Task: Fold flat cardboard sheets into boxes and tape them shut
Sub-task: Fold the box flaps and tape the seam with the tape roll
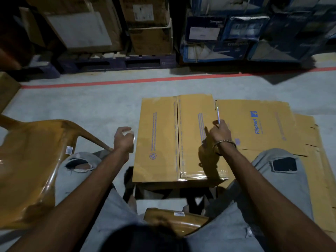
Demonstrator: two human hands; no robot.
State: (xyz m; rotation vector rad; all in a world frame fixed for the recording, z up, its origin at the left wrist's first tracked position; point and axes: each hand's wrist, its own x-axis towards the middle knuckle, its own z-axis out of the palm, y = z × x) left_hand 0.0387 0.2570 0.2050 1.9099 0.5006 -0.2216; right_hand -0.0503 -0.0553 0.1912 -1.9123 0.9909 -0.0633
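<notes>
One box (180,137) looks taped; left hand (123,139) grips tape roll (129,135), right hand (220,131) pinches a blade (218,114); flat sheets (263,128) remain.

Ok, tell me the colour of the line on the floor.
Red; the floor line shows in the head view, beyond the box.

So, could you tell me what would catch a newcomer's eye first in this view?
Probably the yellow-brown cardboard box at centre on the grey floor, clear tape shining along its near edge. The left hand holds a tape roll beside it, and the right hand lifts a thin blade above it. Flat Flipkart sheets lie to the right.
</notes>
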